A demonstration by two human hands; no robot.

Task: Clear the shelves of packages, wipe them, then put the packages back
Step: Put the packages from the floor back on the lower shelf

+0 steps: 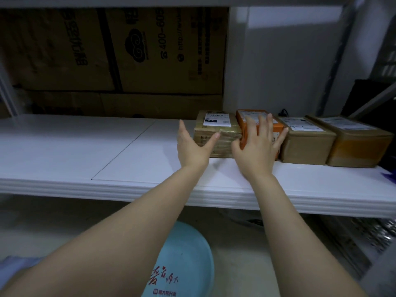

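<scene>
This is a parcel storeroom. A long white metal shelf (85, 146) on a grey steel upright (340, 61) carries a tight row of cardboard parcels (306, 144) at its right end, each with a printed shipping label on top. Big printed cartons (128, 50) stand against the far side, behind the shelf. Below, on the near side, are a bare concrete floor (246, 254) and a light blue plastic basin (188, 254).

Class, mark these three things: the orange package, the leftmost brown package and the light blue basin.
orange package (278, 126): head view, orange top near right edge.
leftmost brown package (216, 120): head view, white label on top.
light blue basin (189, 251): head view, plain blue surface above the print.
</scene>
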